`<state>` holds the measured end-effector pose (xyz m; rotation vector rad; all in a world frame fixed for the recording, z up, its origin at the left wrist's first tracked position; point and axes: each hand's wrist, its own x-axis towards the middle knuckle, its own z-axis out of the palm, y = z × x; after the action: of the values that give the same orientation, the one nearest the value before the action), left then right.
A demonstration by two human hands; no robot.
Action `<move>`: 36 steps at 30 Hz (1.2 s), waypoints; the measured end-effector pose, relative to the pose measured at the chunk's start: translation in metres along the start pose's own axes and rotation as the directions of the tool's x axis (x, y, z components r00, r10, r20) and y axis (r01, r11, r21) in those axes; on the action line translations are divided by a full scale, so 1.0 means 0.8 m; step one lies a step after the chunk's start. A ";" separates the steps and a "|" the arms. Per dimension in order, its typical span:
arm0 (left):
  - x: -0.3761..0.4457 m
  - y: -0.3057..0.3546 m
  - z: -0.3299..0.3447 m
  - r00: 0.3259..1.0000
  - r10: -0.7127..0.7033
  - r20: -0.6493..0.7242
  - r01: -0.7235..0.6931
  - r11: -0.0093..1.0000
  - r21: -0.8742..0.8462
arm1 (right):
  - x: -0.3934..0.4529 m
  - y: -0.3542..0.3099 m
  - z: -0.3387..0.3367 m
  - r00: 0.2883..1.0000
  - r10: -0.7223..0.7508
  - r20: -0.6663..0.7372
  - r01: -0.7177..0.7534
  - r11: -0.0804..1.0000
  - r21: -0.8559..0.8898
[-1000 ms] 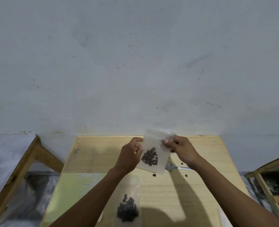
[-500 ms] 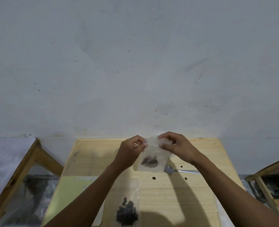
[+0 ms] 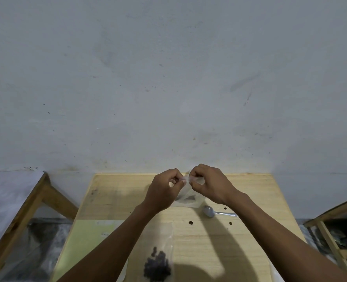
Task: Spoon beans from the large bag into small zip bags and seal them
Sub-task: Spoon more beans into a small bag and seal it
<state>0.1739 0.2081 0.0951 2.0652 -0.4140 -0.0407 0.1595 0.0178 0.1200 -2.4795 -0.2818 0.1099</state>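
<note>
Left hand (image 3: 164,192) and right hand (image 3: 209,185) pinch top edge of zip bag (image 3: 186,197) above table (image 3: 127,192); seal hidden by fingers. Beans (image 3: 189,198) inside blurred. Spoon (image 3: 209,211) just right of bag. Second bag (image 3: 158,261) near table's front edge, cut off.
</note>
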 end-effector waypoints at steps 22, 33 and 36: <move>-0.019 -0.023 -0.048 0.992 -0.123 -0.030 0.122 0.992 -0.024 | -0.006 0.005 -0.018 0.993 -0.116 0.025 0.118 0.987 -0.110; -0.017 -0.005 -0.062 0.965 -0.250 -0.077 0.230 0.951 -0.207 | -0.009 0.008 -0.001 0.995 0.097 0.024 -0.098 0.898 0.429; -0.019 -0.015 -0.064 0.942 -0.325 -0.081 0.281 0.899 -0.336 | -0.018 0.008 0.023 0.986 0.096 0.137 -0.151 0.862 0.483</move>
<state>0.1731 0.2610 0.1084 1.7783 0.0066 -0.1455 0.1442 0.0202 0.1019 -1.9799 -0.1170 0.3300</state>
